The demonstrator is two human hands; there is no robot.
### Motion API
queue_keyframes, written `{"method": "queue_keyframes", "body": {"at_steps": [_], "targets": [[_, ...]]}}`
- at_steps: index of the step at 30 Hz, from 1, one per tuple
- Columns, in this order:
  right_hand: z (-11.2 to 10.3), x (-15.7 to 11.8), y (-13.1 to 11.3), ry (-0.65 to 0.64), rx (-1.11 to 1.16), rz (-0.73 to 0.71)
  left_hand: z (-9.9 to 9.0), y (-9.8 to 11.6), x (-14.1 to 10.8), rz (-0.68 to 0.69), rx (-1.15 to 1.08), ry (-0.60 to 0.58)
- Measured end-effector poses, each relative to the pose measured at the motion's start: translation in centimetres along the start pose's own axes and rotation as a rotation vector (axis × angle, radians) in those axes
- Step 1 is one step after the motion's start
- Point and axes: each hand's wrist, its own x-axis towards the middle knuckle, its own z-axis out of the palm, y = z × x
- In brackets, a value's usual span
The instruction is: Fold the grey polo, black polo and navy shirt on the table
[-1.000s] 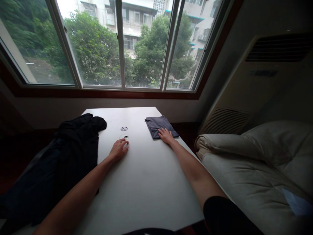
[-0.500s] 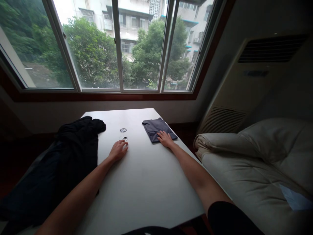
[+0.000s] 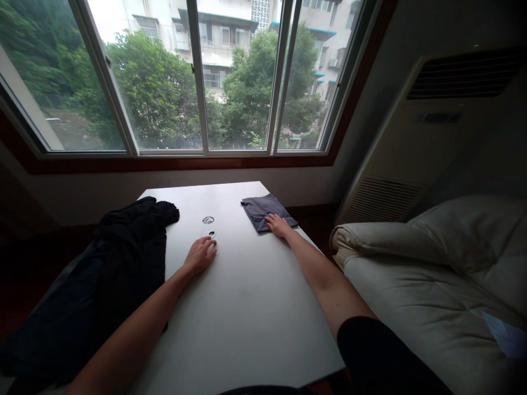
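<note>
On the right side of the white table (image 3: pixel 230 307) lies a folded dark grey cloth (image 3: pixel 261 207), perhaps a garment. My right hand (image 3: pixel 279 225) rests with its fingers outstretched on the cloth's near edge. My left hand (image 3: pixel 200 255) is on the tabletop with its fingers loosely apart and nothing in them. Just beyond its fingertips is a round cable-hole cover (image 3: pixel 209 234), and farther back a second round fitting (image 3: pixel 208 220) is set in the table. A heap of black and dark navy clothing (image 3: pixel 132 247) hangs over the table's left edge.
A cream leather sofa (image 3: pixel 403 274) stands close along the right, with a pale sheet (image 3: pixel 506 334) on its seat. Behind it rises a standing air conditioner (image 3: pixel 395 148). A wide window (image 3: pixel 201 155) spans the wall past the table's far edge.
The grey cloth has shifted slightly away from me and turned a little under my right hand. My left hand stays almost in place.
</note>
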Motion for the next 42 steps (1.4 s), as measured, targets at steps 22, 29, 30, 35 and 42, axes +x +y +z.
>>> {"method": "queue_keyframes", "body": {"at_steps": [22, 29, 30, 35, 42], "targets": [[2.6, 0.9, -5.1, 0.116, 0.039, 0.361, 0.1, -0.1, 0.0, 0.009, 0.006, -0.001], [3.6, 1.4, -4.9, 0.213, 0.028, 0.343, -0.2, 0.1, 0.1, -0.002, -0.005, -0.010], [3.8, 1.3, -4.7, 0.234, 0.032, 0.331, -0.2, 0.1, 0.0, -0.005, -0.005, -0.012], [4.1, 1.1, -3.9, 0.334, 0.068, 0.282, -0.2, 0.2, -0.1, -0.015, -0.008, -0.023], [3.8, 0.5, -3.2, 0.486, 0.133, 0.067, -2.6, -1.2, 0.7, -0.100, 0.010, 0.087]]}}
